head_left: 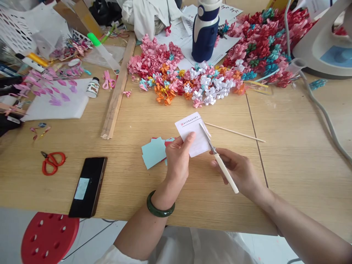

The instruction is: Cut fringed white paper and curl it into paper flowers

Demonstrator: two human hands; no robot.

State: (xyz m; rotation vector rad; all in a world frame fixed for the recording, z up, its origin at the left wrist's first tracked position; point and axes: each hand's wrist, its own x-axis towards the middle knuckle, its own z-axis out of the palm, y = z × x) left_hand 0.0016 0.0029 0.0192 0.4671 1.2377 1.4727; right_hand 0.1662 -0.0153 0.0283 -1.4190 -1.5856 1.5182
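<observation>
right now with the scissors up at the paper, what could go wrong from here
The blades of the white-handled scissors, held in the right hand, lie near the thumb of the left hand, so a slip might nick it.

The blade tips sit close to the printed line on the paper, which could get clipped.

The phone lies at the table's front edge, so a bump could send it to the floor.

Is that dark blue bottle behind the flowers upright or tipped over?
Upright: the dark blue bottle stands with its base down on the white papers.
</observation>
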